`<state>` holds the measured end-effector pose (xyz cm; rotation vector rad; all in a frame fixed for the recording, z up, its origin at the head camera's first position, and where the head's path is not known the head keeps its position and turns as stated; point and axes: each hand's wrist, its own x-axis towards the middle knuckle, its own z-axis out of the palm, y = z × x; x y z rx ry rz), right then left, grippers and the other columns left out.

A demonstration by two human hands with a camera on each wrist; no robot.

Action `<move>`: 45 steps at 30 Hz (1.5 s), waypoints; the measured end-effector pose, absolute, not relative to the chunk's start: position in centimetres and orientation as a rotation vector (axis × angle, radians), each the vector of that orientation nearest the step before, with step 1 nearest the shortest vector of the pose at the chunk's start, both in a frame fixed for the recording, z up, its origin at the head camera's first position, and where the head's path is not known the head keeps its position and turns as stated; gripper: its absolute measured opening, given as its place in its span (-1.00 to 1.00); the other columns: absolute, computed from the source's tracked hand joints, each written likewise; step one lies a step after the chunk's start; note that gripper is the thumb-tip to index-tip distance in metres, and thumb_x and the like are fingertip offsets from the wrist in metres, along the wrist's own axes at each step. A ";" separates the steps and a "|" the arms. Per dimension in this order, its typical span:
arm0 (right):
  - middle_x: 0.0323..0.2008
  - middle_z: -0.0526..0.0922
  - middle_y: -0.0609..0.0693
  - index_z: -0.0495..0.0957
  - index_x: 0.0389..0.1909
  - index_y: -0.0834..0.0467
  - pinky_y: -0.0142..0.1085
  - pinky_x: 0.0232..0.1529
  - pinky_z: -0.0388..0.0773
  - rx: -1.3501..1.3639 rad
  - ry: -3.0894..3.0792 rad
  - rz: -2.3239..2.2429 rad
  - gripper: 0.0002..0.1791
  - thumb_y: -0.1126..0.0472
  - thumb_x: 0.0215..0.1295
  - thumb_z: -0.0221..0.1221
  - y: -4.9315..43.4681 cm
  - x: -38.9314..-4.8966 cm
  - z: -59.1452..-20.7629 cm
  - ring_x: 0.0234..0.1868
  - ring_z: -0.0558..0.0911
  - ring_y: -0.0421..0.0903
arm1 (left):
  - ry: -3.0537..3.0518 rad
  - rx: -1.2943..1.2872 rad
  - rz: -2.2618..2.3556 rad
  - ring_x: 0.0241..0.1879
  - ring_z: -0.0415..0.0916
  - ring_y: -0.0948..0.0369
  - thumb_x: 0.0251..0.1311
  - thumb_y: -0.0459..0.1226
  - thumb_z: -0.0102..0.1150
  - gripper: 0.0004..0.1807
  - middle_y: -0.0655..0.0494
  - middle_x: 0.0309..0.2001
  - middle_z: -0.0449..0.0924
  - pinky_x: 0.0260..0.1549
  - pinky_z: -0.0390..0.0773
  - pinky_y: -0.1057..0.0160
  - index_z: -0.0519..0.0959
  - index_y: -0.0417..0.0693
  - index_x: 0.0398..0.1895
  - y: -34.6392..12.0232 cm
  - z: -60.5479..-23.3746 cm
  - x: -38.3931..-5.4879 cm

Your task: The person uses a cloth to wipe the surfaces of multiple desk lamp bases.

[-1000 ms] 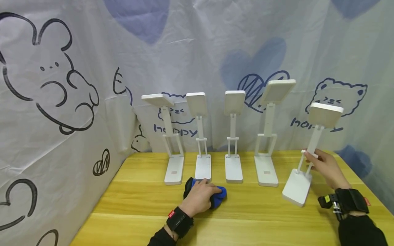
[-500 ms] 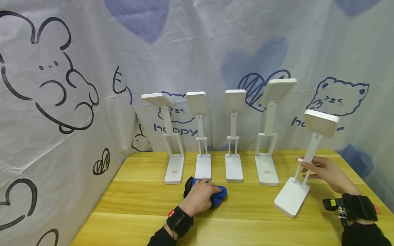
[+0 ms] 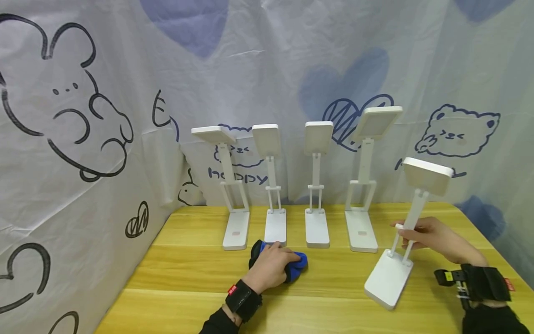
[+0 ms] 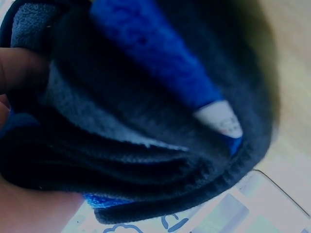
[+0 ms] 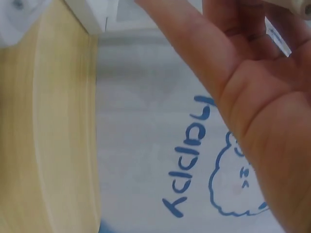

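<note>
head: right hand (image 3: pixel 434 237) grasps tilted white folding stand (image 3: pixel 406 227) by its stem, base on table (image 3: pixel 187 283) at right; left hand (image 3: pixel 270 269) clenched on blue cloth (image 3: pixel 297 268) | left wrist: cloth (image 4: pixel 146 121) dark-and-blue fleece, bunched | right wrist: palm (image 5: pixel 262 97), grip unclear

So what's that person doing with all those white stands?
A person sits at a wooden table. Their right hand grips the arm of one white stand, which sits out of line and nearer the person. Four other white stands stand in a row by the cartoon cloth wall. Their left hand holds a blue cloth on the table.
</note>
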<state>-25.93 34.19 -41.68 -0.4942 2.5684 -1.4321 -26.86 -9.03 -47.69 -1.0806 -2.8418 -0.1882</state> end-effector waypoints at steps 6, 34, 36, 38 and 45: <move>-0.09 0.67 0.23 0.64 -0.03 0.28 -0.28 -0.24 0.65 -0.536 2.625 -1.331 -0.66 0.10 0.44 0.10 32.6 -25.7 -41.6 -0.26 0.65 -0.08 | -2.844 -1.087 -0.211 0.12 0.50 0.07 0.14 -0.45 0.19 -0.47 0.25 0.10 0.64 0.12 0.49 -0.08 0.64 0.29 0.12 -9.1 -47.7 -26.8; 0.05 0.62 0.32 0.48 0.20 0.37 -0.28 -0.08 0.68 -0.739 2.536 -1.565 -0.58 0.20 0.44 0.09 24.0 -27.1 -43.6 -0.09 0.72 -0.06 | -2.846 -1.084 -0.212 0.10 0.50 0.11 0.14 -0.45 0.20 -0.48 0.24 0.08 0.64 0.10 0.50 -0.05 0.65 0.28 0.12 -9.2 -47.6 -26.4; 0.05 0.62 0.30 0.49 0.19 0.36 -0.29 -0.07 0.67 -0.761 2.546 -1.587 -0.59 0.19 0.45 0.08 23.4 -27.3 -44.0 -0.09 0.72 -0.09 | -2.853 -1.086 -0.223 0.12 0.49 0.10 0.14 -0.46 0.18 -0.47 0.23 0.10 0.64 0.11 0.50 -0.06 0.64 0.27 0.12 -9.1 -47.5 -26.4; -0.02 0.64 0.26 0.50 0.19 0.35 -0.29 -0.07 0.67 -0.781 2.560 -1.592 -0.59 0.18 0.47 0.05 22.9 -27.5 -44.3 -0.10 0.71 -0.08 | -2.863 -1.092 -0.247 0.15 0.49 0.08 0.15 -0.48 0.15 -0.46 0.22 0.12 0.63 0.14 0.48 -0.08 0.64 0.24 0.13 -9.0 -47.4 -26.3; 0.10 0.54 0.32 0.44 0.24 0.33 -0.23 0.01 0.65 -0.749 2.516 -1.674 -0.56 0.14 0.50 0.02 21.5 -28.0 -44.5 0.06 0.63 0.20 | -2.854 -1.153 -0.351 0.17 0.49 0.09 0.19 -0.52 0.06 -0.45 0.20 0.17 0.60 0.16 0.50 -0.04 0.61 0.17 0.18 -7.7 -47.0 -26.3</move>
